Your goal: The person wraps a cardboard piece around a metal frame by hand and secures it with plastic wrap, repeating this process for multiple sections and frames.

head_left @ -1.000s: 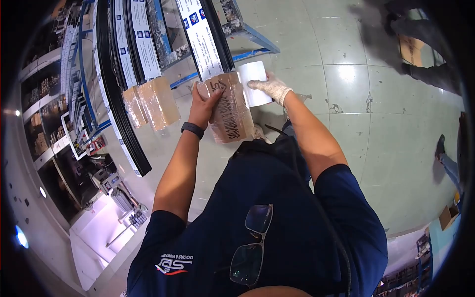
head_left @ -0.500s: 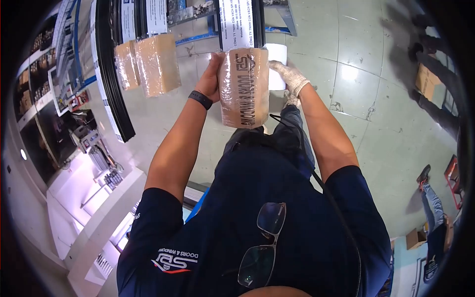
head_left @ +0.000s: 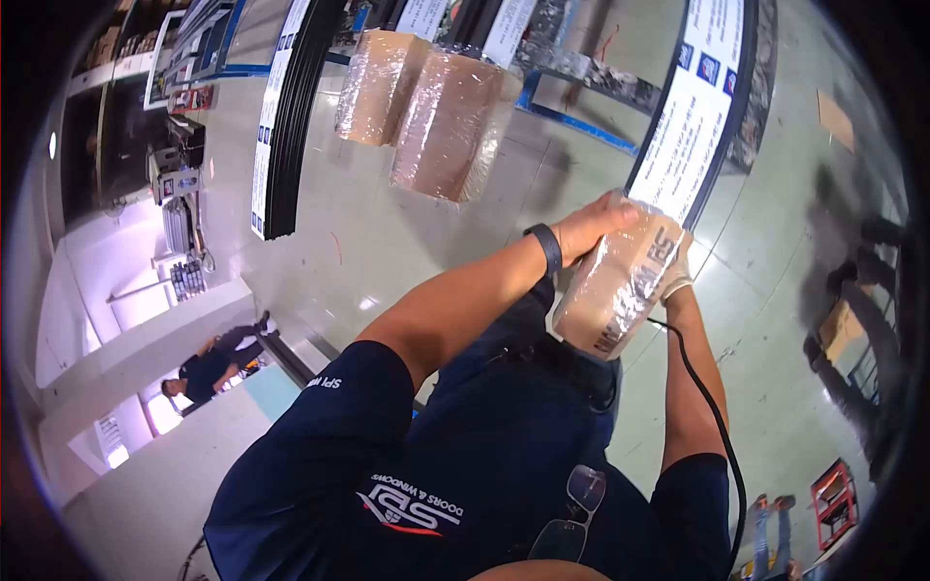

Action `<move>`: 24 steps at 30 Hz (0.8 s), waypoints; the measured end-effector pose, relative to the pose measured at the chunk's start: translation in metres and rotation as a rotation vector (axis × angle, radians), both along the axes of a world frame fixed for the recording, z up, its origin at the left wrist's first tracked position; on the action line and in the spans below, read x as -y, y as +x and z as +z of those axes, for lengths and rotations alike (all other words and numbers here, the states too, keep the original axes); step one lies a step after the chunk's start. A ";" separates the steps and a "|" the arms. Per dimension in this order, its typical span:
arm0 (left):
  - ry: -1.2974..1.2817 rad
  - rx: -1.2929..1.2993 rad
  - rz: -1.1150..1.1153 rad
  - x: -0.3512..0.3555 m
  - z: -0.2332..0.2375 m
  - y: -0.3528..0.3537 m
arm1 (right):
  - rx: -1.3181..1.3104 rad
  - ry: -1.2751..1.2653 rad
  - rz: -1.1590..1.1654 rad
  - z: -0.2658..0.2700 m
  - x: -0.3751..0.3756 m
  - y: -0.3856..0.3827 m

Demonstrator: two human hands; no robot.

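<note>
My left hand, bare with a dark wristband, is closed on the near end of a long profile bundle. Brown cardboard under clear film covers that end, and white printed film runs along the dark profiles. On the other side of the cardboard, my right hand wears a light knit glove and grips the same end; its fingers are mostly hidden behind it. The bundle slants up and to the right.
Two more cardboard-capped bundles and a stack of black profiles lie to the left. A blue rack bar runs beneath. A person is at lower left; other people's legs show at right.
In view, the held bundle end and both hands have shifted right and down, and the bundle now tilts. The other bundles also appear further right. The white roll beside my right hand no longer shows.
</note>
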State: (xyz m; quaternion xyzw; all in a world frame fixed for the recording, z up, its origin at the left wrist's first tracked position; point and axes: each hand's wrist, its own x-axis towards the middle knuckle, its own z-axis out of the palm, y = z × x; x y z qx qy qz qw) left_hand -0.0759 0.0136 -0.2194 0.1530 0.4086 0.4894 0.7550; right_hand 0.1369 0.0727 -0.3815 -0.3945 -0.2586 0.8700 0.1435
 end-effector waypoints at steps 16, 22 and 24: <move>-0.193 -0.352 -0.013 0.042 0.017 -0.019 | 0.021 0.232 0.284 -0.030 0.030 0.042; -0.479 -0.101 -0.004 0.139 0.018 0.004 | 0.487 1.436 0.887 0.063 0.003 0.131; -0.449 0.081 0.079 0.146 0.027 0.032 | 0.372 1.139 0.652 0.087 -0.002 0.117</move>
